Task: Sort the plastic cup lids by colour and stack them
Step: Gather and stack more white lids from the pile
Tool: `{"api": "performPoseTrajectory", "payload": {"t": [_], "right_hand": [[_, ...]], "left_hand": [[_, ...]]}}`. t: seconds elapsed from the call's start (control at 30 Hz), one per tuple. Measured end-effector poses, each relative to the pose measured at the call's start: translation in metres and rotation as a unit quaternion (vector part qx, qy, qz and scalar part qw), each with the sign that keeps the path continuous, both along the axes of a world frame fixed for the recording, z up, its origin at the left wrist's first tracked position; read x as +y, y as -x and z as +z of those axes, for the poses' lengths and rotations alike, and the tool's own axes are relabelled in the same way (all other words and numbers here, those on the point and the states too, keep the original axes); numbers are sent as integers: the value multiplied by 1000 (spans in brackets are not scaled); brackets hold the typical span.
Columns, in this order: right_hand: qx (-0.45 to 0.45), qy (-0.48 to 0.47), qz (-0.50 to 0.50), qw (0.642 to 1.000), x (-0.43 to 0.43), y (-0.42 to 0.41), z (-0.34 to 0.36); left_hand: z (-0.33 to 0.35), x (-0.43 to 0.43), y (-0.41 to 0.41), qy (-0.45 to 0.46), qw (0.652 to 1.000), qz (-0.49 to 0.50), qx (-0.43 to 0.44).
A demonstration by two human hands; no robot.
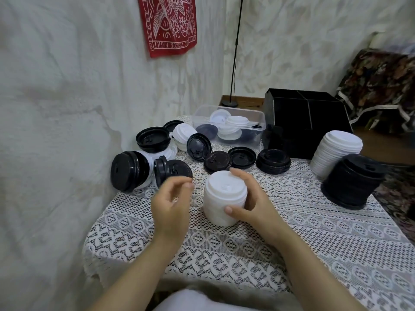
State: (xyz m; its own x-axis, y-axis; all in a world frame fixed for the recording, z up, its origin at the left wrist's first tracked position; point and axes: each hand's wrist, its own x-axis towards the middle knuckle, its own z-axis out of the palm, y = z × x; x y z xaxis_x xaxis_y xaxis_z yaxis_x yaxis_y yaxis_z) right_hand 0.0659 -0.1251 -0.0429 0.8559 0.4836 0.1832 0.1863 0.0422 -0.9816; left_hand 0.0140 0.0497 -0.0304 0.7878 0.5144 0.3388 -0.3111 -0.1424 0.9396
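Head view: the right hand [249,205] curls round the white lid stack [224,196] standing mid-worktop [292,243], thumb on its front. The left hand [170,200] hangs just beside it, fingers loosely bent, holding nothing. Gripped from one side only, the stack could tip or shear at a nudge. At the right, a second white stack [334,151] leans on the black stack [352,180] and might slide. The red cloth [168,23] on the wall shows white lettering; "KEEP" and "FIGHT" seem readable.
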Motion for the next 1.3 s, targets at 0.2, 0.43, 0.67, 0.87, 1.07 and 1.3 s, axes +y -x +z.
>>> {"api": "performPoseTrajectory", "payload": {"t": [0.2, 0.43, 0.67, 0.87, 1.07, 1.3], "right_hand": [[3, -10, 1, 1000, -3, -1, -2], [8, -18, 4, 1000, -3, -2, -4], [15, -18, 4, 1000, -3, -3, -3], [17, -21, 5, 1000, -3, -3, -4], [16, -22, 2, 1000, -2, -2, -3], [13, -18, 2, 1000, -3, -4, -4]], "left_hand": [[-4, 20, -10, -90, 979, 173, 55], [-5, 31, -24, -270, 937, 106, 194], [-6, 43, -29, -344, 928, 58, 131], [-3, 46, -37, -411, 907, 25, 89], [1, 33, -51, -391, 914, -91, 52], [1, 20, -64, -321, 930, -133, 116]]}}
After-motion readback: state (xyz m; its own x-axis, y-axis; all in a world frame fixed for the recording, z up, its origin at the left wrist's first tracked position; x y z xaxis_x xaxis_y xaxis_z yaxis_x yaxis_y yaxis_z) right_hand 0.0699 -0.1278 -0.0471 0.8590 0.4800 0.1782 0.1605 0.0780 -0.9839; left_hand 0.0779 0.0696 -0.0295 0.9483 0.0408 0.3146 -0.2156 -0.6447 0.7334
